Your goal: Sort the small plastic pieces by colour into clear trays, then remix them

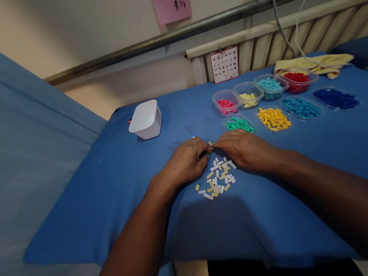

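Note:
My left hand [189, 157] and my right hand [241, 150] meet just beyond a loose pile of small bricks. Between their fingertips is a small pale-yellow toy building brick [210, 144], with a bit of green showing beneath it. Both hands are closed in a pinch around this small piece, and the fingers hide most of it. Nearer to me, white and pale-yellow building bricks [217, 176] lie scattered on the blue cloth [127, 197]. A tub of green bricks [238, 124] stands just behind my right hand.
A white plastic box [146, 121] stands at the back left. Clear tubs hold pink [227, 105], pale-yellow [248, 98], light-blue [270, 86], red [297, 80], orange-yellow [273, 119], teal [301, 108] and dark-blue bricks [335, 98]. A picture card [225, 65] hangs from the radiator; a yellow cloth [315, 63] lies beside it.

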Motion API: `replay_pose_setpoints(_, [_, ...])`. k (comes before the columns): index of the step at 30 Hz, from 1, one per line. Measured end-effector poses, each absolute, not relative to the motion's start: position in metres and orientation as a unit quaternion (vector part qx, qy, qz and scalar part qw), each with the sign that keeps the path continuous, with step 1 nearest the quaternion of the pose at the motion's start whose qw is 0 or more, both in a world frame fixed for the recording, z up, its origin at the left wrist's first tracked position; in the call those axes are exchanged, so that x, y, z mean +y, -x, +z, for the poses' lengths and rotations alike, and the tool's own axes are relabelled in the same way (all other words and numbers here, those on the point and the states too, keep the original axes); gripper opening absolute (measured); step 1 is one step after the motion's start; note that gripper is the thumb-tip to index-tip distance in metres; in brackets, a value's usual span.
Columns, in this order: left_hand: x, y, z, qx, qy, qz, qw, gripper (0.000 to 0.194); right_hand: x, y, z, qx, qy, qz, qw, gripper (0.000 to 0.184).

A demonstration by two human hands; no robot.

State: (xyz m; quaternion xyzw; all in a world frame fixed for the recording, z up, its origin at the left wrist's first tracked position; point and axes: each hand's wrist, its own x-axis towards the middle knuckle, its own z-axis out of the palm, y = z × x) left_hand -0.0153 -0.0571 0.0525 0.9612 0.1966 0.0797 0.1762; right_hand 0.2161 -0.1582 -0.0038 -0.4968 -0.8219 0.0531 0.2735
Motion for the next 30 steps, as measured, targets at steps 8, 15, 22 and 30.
replay_pose_setpoints(8, [-0.056, 0.017, 0.052, 0.198, -0.954, 0.086, 0.207, 0.018, -0.167, -0.215, 0.002, -0.825, 0.487, 0.054, 0.281, 0.034])
replay_pose_setpoints(15, [-0.059, 0.016, 0.051, 0.228, -0.94, 0.131, 0.217, 0.022, -0.17, -0.214, 0.001, -0.826, 0.48, 0.068, 0.287, 0.033])
replay_pose_setpoints(22, [-0.063, 0.012, 0.049, 0.238, -0.912, 0.19, 0.276, 0.023, -0.168, -0.227, 0.001, -0.818, 0.503, 0.028, 0.279, 0.029])
replay_pose_setpoints(30, [-0.059, 0.011, 0.039, 0.205, -0.933, 0.164, 0.246, 0.021, -0.145, -0.28, -0.005, -0.672, 0.622, -0.039, 0.4, 0.028])
